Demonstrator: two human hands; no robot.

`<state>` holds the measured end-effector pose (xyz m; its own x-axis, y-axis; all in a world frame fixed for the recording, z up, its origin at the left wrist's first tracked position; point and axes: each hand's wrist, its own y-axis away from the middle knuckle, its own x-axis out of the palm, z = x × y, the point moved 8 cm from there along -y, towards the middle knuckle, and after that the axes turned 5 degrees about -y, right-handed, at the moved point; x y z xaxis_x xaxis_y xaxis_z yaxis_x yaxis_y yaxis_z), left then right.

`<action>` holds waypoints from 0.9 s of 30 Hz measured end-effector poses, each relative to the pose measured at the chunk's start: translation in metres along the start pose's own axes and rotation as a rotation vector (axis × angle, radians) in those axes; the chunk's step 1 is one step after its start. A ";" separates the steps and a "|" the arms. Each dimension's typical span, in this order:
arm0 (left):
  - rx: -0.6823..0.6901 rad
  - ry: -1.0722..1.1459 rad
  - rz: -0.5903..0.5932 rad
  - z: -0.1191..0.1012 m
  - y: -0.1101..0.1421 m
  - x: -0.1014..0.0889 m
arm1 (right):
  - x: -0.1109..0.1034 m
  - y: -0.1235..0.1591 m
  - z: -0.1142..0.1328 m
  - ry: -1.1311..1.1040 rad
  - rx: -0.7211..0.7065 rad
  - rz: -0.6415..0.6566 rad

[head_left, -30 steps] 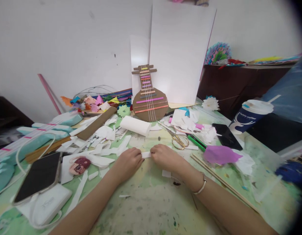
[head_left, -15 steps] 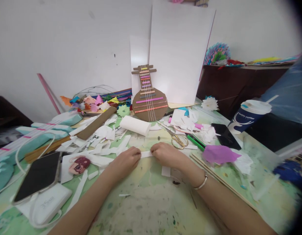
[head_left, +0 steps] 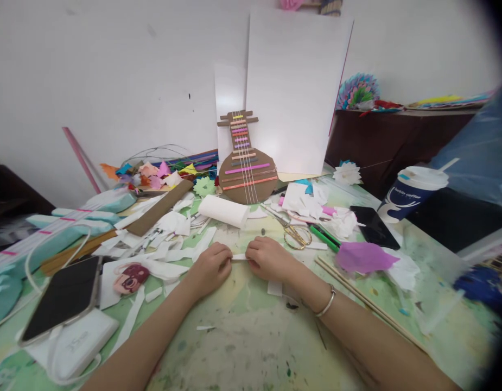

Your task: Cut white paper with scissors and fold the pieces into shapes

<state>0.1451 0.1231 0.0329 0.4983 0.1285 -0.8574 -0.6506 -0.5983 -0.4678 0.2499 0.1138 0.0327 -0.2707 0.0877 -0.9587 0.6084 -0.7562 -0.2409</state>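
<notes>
Between my two hands a narrow strip of white paper is stretched, low over the middle of the table. My left hand is closed on its left end, fingers curled over it. The right end is pinched by my right hand, with a bangle on that wrist. Beyond my hands lies a white paper roll. A small white paper piece lies below my right hand, partly covered by it. Gold-handled scissors and a green cutter lie to the right.
A brown cardboard lute leans against white boards at the back. White paper scraps, a phone and a power bank lie left. To the right are thin sticks, purple paper and a coffee cup.
The strip shows as a thinner band now, and my right hand has come slightly nearer my left. The whole view has shifted a little; the things on the table stay put.
</notes>
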 end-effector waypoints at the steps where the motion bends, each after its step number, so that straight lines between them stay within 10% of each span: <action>1: -0.004 0.006 0.015 -0.001 0.000 0.000 | 0.001 0.000 -0.002 -0.033 0.000 -0.017; 17: -0.255 0.254 0.075 0.035 0.004 -0.004 | 0.006 -0.003 -0.036 -0.414 0.284 -0.037; 27: -0.276 -0.023 0.061 0.040 0.002 0.005 | 0.010 -0.004 -0.042 -0.381 0.360 -0.075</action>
<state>0.1235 0.1542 0.0188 0.4481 0.1018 -0.8882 -0.4963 -0.7980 -0.3419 0.2760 0.1444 0.0175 -0.5965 -0.0417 -0.8016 0.3002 -0.9377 -0.1746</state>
